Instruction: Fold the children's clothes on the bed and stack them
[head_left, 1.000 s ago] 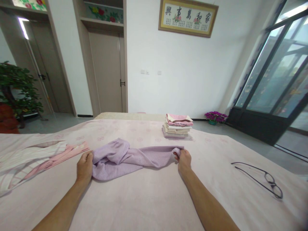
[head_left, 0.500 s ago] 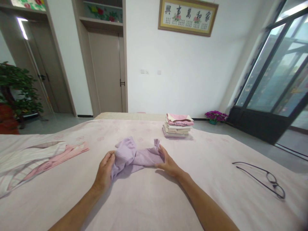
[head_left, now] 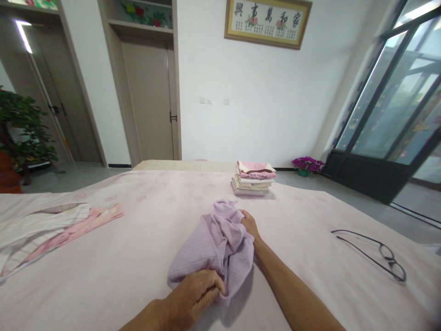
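A crumpled lavender garment [head_left: 210,248] with a fine striped weave is held just over the bed sheet. My left hand [head_left: 198,294] is closed on its lower edge, near the front. At the garment's right side, my right hand [head_left: 251,227] grips it, with most of the fingers hidden behind or inside the cloth. The kind of garment cannot be made out while it is bunched up.
Behind the garment stands a stack of folded clothes [head_left: 253,179]. Black-framed glasses [head_left: 389,259] lie at the right. A striped white garment [head_left: 44,225] and a pink garment [head_left: 86,225] lie at the left on the pale pink sheet [head_left: 138,257].
My left hand has moved right and toward me, pulling the lavender garment's edge along. The cloth has gone from a low, stretched bundle to a taller, more spread one. My right hand has shifted slightly right.
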The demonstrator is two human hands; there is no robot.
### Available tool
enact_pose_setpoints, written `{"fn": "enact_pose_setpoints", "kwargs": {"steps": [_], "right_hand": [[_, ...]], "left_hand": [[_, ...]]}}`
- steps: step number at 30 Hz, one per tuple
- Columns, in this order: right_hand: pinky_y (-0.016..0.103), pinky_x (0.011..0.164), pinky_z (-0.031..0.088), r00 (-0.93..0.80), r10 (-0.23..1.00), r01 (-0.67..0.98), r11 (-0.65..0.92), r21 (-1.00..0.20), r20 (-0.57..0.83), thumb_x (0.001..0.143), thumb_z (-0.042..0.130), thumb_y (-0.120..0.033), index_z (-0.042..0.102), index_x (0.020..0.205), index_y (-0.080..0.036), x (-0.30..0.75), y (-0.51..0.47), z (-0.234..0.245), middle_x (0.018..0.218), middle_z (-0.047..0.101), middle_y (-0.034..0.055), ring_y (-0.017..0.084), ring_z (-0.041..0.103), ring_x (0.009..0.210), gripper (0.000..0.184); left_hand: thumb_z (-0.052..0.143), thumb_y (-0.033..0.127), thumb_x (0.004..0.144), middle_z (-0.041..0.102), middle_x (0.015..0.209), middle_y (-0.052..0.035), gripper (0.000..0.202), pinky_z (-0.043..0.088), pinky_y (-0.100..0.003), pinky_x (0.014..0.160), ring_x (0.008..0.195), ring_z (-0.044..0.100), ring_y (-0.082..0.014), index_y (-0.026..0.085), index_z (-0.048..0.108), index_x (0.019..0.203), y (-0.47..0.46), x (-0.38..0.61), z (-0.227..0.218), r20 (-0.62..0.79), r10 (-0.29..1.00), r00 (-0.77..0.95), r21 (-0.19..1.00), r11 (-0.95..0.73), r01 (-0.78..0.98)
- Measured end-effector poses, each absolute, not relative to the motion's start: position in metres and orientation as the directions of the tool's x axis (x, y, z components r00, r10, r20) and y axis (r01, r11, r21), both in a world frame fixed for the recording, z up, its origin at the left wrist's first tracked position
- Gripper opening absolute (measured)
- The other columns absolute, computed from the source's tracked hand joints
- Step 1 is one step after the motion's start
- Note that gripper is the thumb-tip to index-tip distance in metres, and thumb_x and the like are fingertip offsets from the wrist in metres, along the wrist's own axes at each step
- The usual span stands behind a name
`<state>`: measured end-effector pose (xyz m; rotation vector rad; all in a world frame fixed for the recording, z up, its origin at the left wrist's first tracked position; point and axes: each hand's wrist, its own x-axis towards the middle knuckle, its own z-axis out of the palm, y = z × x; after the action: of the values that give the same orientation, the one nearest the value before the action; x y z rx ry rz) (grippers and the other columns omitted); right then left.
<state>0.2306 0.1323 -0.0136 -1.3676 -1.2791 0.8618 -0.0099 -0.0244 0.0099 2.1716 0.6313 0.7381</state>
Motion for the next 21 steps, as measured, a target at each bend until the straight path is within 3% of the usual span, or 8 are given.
{"fn": "enact_pose_setpoints", "kwargs": {"steps": [3,7,10,13,15,18,21], "right_hand": [[0.033,0.078,0.052,-0.028,0.996,0.095,0.083,-0.992,0.080,0.070,0.061,-0.038,0.068,0.107,-0.020,0.234,0.131,-0.005,0.101,0.074,0.0036,0.024,0.067,0.092,0.041],[0.035,0.086,0.052,-0.184,0.980,-0.010,0.070,-0.997,0.071,0.073,0.064,-0.040,0.068,0.111,-0.021,0.228,0.122,0.005,0.104,0.073,0.0036,0.024,0.067,0.097,0.042],[0.038,0.088,0.051,-0.224,0.973,-0.170,0.011,-0.985,0.050,0.075,0.067,-0.047,0.069,0.106,-0.020,0.220,0.115,0.008,0.097,0.074,0.0043,0.025,0.067,0.096,0.041],[0.039,0.090,0.049,-0.288,0.957,-0.292,-0.068,-0.954,0.020,0.070,0.074,-0.048,0.071,0.100,-0.017,0.210,0.104,0.015,0.092,0.074,0.0055,0.025,0.066,0.095,0.043],[0.037,0.093,0.047,-0.367,0.930,-0.277,-0.083,-0.957,0.026,0.069,0.076,-0.042,0.073,0.098,-0.017,0.203,0.094,0.023,0.096,0.073,0.0059,0.025,0.065,0.097,0.039],[0.034,0.096,0.043,-0.549,0.835,-0.146,-0.063,-0.987,0.028,0.069,0.073,-0.031,0.075,0.096,-0.018,0.193,0.079,0.035,0.108,0.071,0.0046,0.024,0.061,0.104,0.031],[0.030,0.093,0.043,-0.689,0.725,-0.076,-0.076,-0.994,-0.003,0.064,0.065,-0.024,0.077,0.096,-0.018,0.189,0.072,0.040,0.112,0.070,0.0033,0.023,0.059,0.106,0.034]], "left_hand": [[0.038,0.038,0.100,0.068,0.093,-0.0059,0.030,0.045,-0.028,0.086,0.089,0.062,-0.0177,0.024,0.064,0.097,-0.028,-0.007,0.016,0.316,0.590,0.743,0.739,-0.645,0.197],[0.040,0.038,0.100,0.069,0.097,-0.0055,0.028,0.048,-0.030,0.088,0.093,0.064,-0.0181,0.025,0.065,0.103,-0.017,-0.015,0.008,0.389,0.778,0.493,0.805,-0.547,0.228],[0.051,0.042,0.095,0.064,0.117,-0.0091,0.029,0.043,-0.038,0.103,0.114,0.058,-0.0231,0.025,0.062,0.116,0.001,-0.022,-0.002,0.442,0.866,0.234,0.803,-0.499,0.327],[0.064,0.045,0.087,0.048,0.141,-0.0119,0.055,0.030,-0.046,0.116,0.135,0.042,-0.0278,0.025,0.050,0.136,0.016,-0.025,-0.011,0.440,0.884,0.158,0.801,-0.466,0.376],[0.067,0.046,0.084,0.038,0.150,-0.0122,0.070,0.029,-0.046,0.117,0.141,0.035,-0.0292,0.026,0.040,0.145,0.021,-0.024,-0.016,0.423,0.891,0.163,0.821,-0.454,0.347],[0.068,0.046,0.083,0.029,0.155,-0.0118,0.082,0.036,-0.043,0.112,0.141,0.036,-0.0299,0.030,0.026,0.152,0.022,-0.021,-0.021,0.392,0.905,0.165,0.862,-0.424,0.279],[0.070,0.044,0.081,0.035,0.152,-0.0122,0.083,0.040,-0.040,0.107,0.136,0.042,-0.0292,0.030,0.029,0.152,0.026,-0.021,-0.020,0.339,0.936,0.090,0.896,-0.351,0.272]]}}
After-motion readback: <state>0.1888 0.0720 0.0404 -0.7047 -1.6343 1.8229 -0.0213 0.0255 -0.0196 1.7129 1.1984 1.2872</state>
